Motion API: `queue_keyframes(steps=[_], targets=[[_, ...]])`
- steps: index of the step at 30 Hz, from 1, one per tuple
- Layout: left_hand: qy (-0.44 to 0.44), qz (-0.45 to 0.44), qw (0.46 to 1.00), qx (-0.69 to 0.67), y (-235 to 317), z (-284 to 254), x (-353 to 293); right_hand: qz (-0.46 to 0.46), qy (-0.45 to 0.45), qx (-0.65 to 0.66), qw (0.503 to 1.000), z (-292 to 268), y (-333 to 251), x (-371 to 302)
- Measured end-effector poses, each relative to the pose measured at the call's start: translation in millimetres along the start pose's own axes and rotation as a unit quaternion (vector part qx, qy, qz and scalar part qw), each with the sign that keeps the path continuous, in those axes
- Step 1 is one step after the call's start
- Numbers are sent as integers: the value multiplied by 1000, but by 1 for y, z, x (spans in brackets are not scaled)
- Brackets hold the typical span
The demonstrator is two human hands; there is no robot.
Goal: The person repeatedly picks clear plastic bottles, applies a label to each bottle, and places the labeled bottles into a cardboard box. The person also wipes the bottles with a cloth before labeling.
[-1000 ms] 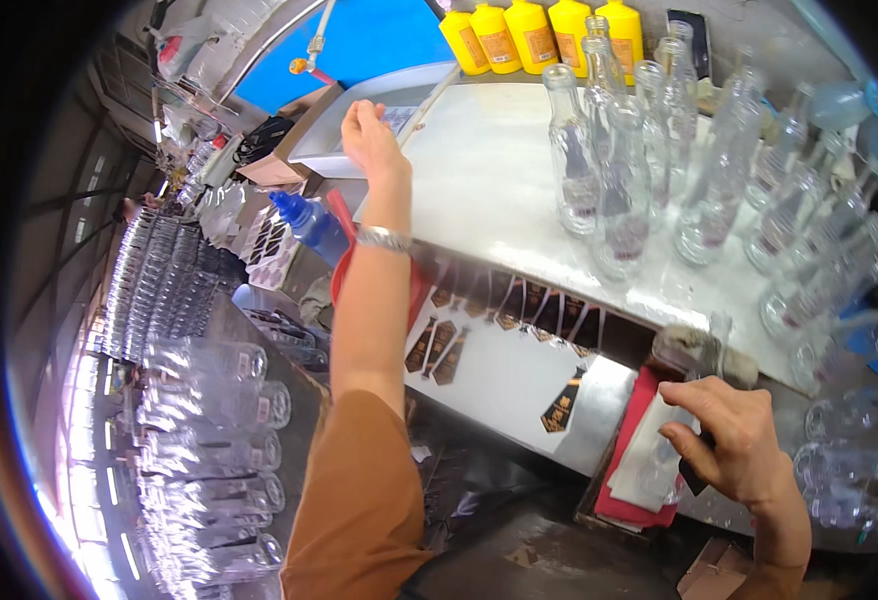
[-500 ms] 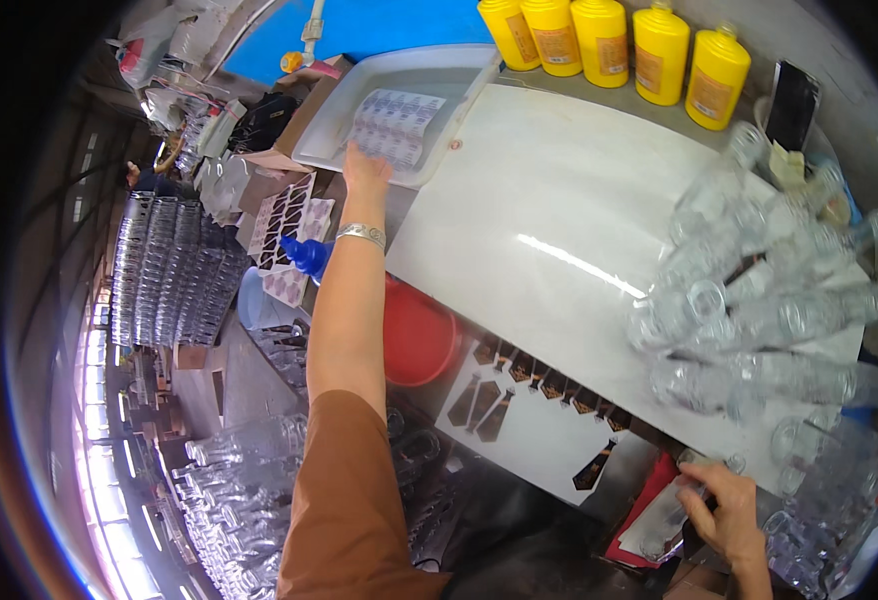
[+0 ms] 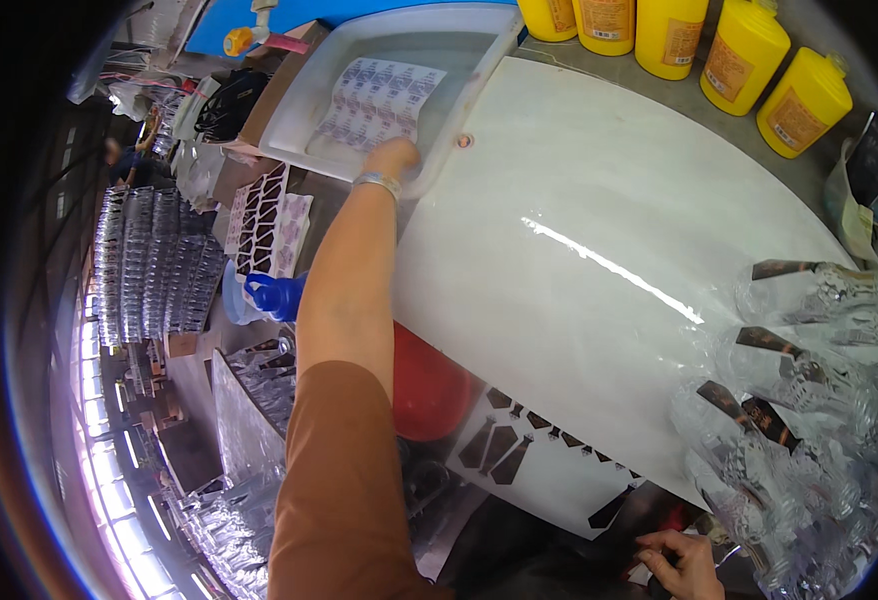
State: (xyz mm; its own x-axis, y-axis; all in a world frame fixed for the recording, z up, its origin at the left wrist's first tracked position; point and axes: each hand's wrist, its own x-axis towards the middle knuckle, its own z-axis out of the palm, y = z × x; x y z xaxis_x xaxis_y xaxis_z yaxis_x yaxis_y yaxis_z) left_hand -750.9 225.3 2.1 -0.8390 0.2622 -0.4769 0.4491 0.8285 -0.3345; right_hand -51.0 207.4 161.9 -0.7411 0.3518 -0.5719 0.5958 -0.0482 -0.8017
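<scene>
My left hand (image 3: 394, 158) reaches over the near rim of a white plastic tub (image 3: 284, 140). It is at the near right corner of a printed sheet (image 3: 379, 105) with rows of purple-grey patterns, lying in the tub. Its fingertips are hidden, so I cannot tell whether they grip the sheet. Down at the lower right, my right hand (image 3: 681, 565) is curled, with something dark partly visible under its fingers. Left of it lies a white sheet (image 3: 549, 490) with dark tie-shaped decals (image 3: 499, 450). Several clear glass bottles (image 3: 819, 345) with dark decals stand to the right.
A glossy white board (image 3: 579, 230) covers the table's middle. Behind it stand yellow bottles (image 3: 749, 55) and a dark phone-like slab (image 3: 874, 160). A red basin (image 3: 429, 390), a blue nozzle (image 3: 277, 296) and cut decal sheets (image 3: 264, 225) are around my left arm. Stacked glassware (image 3: 159, 260) rises farther left.
My view has shifted, and the board and bottles appear larger. The left hand has moved to the sheet's near right corner. The right hand sits lower in the picture, still curled.
</scene>
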Motion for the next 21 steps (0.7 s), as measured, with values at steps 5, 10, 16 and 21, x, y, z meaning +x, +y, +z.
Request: queue_keyframes(steps=[5, 10, 16, 21], targets=[[79, -102, 988, -89, -8, 0, 28, 27, -15, 5, 1000, 1, -3, 20], [177, 134, 974, -39, -85, 20, 52, 43, -35, -7, 998, 4, -7, 33], [110, 147, 983, -21, -44, 0, 33, 44, -21, -22, 999, 11, -9, 43], [76, 96, 915, -384, -51, 26, 49, 43, -34, -21, 998, 11, -10, 48]])
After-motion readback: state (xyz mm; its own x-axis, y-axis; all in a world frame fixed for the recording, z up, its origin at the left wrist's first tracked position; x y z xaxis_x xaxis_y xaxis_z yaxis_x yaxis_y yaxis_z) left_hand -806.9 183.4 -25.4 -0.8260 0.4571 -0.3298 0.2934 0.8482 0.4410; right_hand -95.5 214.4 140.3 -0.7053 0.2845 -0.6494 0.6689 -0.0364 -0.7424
